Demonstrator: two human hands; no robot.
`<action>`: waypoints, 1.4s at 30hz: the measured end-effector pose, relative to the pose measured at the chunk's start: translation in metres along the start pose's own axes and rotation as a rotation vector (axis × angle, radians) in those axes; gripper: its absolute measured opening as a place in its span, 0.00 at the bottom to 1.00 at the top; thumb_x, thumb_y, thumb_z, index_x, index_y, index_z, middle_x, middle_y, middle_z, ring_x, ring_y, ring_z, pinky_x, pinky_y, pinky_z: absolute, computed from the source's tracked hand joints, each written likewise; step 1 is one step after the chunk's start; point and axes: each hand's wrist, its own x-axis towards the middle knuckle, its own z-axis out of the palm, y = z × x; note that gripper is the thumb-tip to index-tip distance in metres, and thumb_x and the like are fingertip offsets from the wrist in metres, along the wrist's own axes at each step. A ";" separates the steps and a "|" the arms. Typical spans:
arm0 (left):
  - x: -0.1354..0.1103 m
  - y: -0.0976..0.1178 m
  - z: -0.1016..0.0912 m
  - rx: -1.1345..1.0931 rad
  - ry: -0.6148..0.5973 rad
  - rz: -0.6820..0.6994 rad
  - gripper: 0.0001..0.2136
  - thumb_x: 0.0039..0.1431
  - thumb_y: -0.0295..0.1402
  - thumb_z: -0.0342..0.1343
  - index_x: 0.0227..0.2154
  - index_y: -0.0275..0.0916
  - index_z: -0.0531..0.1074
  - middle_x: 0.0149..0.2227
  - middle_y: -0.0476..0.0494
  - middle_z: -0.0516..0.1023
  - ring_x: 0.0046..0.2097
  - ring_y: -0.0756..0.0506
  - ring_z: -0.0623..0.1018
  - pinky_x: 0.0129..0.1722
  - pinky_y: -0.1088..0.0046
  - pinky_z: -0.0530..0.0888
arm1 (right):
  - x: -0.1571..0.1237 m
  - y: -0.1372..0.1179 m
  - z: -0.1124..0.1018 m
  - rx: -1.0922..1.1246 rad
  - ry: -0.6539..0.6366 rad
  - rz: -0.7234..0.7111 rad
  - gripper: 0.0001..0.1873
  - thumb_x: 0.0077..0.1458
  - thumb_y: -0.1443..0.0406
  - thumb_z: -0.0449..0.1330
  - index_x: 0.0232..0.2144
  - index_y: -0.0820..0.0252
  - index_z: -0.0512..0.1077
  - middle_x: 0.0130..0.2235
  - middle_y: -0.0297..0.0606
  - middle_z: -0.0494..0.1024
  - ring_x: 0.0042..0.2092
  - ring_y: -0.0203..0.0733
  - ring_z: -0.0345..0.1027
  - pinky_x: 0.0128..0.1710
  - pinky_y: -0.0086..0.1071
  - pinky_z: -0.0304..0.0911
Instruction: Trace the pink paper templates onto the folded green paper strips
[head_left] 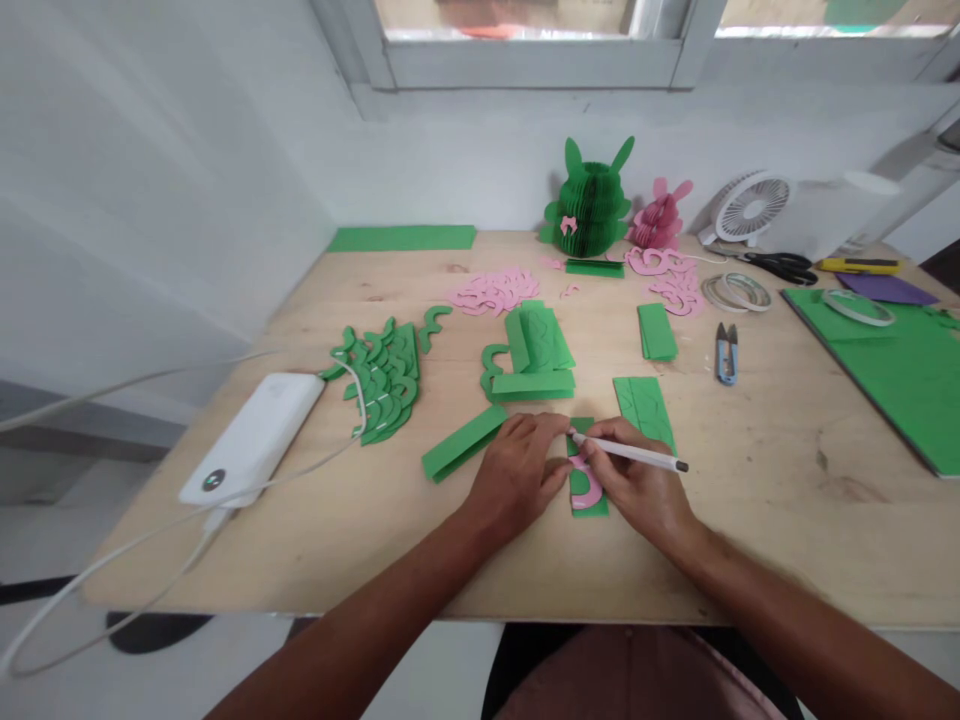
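Note:
In my right hand (637, 485) is a white pen (634, 453) with a dark end, pinched between thumb and fingers. Its tip meets the edge of a pink curved paper cutout (592, 492), which lies on a small green paper strip (581, 508). My left hand (521, 465) presses from the left side with its fingers stretched out, the fingertips at the top of the cutout and the thumb lower down. Part of the cutout is hidden under both hands. A folded green strip (461, 445) lies left of my left hand, and a green sheet with drawn outlines (646, 410) beyond my right.
Green cutouts (382, 390), pink cutouts (499, 290) and folded green papers (540, 340) cover the middle. A white power bank (255, 440) with a cable sits left. Blue thread snips (726, 355), tape rolls (742, 292), black-handled scissors (784, 265) and a fan (750, 207) are right.

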 end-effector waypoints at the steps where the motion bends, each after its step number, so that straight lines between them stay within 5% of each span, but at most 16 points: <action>1: 0.000 0.000 0.000 -0.001 0.000 0.001 0.16 0.56 0.26 0.55 0.48 0.40 0.63 0.46 0.41 0.75 0.49 0.41 0.75 0.50 0.58 0.71 | 0.000 0.000 0.000 -0.004 0.002 -0.003 0.08 0.59 0.60 0.55 0.32 0.57 0.70 0.29 0.35 0.77 0.29 0.37 0.71 0.28 0.29 0.65; 42: -0.002 -0.004 0.003 0.027 -0.004 0.022 0.16 0.57 0.27 0.56 0.48 0.39 0.64 0.48 0.41 0.75 0.50 0.40 0.74 0.50 0.59 0.71 | -0.008 -0.005 -0.008 -0.110 0.022 -0.011 0.05 0.57 0.63 0.56 0.31 0.56 0.70 0.28 0.33 0.76 0.28 0.37 0.69 0.29 0.29 0.63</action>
